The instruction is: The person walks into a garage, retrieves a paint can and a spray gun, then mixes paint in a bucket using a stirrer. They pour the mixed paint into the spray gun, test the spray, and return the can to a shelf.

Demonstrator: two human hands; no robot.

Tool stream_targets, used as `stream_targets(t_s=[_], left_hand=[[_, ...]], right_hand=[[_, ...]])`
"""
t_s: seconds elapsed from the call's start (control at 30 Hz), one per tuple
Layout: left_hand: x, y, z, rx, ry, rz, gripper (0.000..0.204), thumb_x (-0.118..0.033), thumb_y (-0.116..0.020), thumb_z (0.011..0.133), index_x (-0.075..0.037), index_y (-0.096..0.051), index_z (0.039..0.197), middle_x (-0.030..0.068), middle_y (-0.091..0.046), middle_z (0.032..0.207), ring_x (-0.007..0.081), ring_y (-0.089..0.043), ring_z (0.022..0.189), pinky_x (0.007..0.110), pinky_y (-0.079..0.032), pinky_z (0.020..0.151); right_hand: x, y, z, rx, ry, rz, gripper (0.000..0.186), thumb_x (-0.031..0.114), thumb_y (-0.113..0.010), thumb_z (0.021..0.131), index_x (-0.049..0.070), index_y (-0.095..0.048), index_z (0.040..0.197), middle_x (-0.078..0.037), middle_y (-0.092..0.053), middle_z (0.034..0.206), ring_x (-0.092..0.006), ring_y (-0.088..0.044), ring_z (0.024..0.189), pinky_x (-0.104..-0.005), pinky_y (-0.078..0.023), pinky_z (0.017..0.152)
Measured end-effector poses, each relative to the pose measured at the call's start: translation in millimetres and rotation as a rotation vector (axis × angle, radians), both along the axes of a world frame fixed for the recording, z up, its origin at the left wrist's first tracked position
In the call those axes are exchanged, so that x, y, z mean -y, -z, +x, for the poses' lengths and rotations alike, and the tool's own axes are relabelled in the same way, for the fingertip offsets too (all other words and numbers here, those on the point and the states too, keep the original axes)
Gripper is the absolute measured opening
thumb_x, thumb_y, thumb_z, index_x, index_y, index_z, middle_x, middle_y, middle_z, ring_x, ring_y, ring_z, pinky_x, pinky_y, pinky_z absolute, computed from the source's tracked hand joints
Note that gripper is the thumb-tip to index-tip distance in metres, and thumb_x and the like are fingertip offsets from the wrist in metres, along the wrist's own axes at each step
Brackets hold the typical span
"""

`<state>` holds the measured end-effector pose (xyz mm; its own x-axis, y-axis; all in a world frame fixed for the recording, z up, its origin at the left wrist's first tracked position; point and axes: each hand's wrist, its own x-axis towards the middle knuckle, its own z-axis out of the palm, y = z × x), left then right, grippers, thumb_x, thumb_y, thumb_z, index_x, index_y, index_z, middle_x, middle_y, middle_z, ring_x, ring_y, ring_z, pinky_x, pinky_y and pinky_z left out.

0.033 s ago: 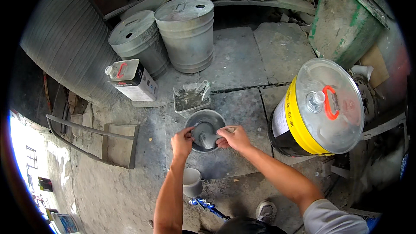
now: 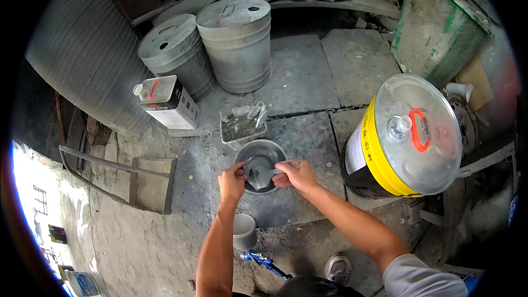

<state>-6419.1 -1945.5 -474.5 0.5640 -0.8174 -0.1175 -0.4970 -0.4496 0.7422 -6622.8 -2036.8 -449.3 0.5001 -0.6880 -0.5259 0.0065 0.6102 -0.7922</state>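
Note:
A round metal basin (image 2: 278, 151) sits on the floor in front of me, its inside coated grey. Over it, my right hand (image 2: 297, 176) is closed on the handle of a grey-smeared ladle (image 2: 260, 171), whose rounded bowl lies within the basin's outline. My left hand (image 2: 232, 180) is at the basin's left side, thumb and fingers pinched together; what they grip, if anything, is hidden. Just beyond the basin stands a square plastic tub (image 2: 240, 127) of grey sludge with a pale-handled tool in it. A whitish cup (image 2: 244, 233) stands nearer me, by my left forearm.
A large drum with a yellow band (image 2: 379, 148) stands at the right. Two grey metal drums (image 2: 235, 44) and a rectangular can (image 2: 175, 104) are at the back left. A blue spray gun (image 2: 264, 260) lies near my foot; a metal frame (image 2: 154, 187) lies left.
The ladle's bowl has turned slightly in the basin, with my right hand's grip kept. My left hand has barely moved.

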Motion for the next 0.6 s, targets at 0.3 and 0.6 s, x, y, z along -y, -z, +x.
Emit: stream_targets(t_s=[0.3, 0.6], left_hand=[[-4, 1, -9, -0.04, -0.046, 0.002, 0.047, 0.005, -0.073, 0.071, -0.012, -0.07, 0.115, 0.0073, -0.072, 0.083, 0.0126, -0.069, 0.076, 0.028, -0.056, 0.073], [-12, -57, -25, 0.491, 0.271, -0.25, 0.048, 0.0, -0.065, 0.078, -0.014, -0.058, 0.123, 0.0096, -0.07, 0.089, 0.0254, -0.069, 0.076, 0.038, -0.055, 0.067]], right_hand=[[-22, 18, -2, 0.142, 0.525, 0.099, 0.034, 0.02, -0.067, 0.091, -0.007, -0.059, 0.111, -0.021, -0.069, 0.089, -0.0225, -0.07, 0.071, -0.0302, -0.059, 0.063], [-40, -21, -15, 0.073, 0.419, -0.129, 0.03, 0.02, -0.068, 0.092, -0.005, -0.063, 0.107, -0.016, -0.068, 0.083, -0.0167, -0.067, 0.067, -0.0275, -0.054, 0.058]])
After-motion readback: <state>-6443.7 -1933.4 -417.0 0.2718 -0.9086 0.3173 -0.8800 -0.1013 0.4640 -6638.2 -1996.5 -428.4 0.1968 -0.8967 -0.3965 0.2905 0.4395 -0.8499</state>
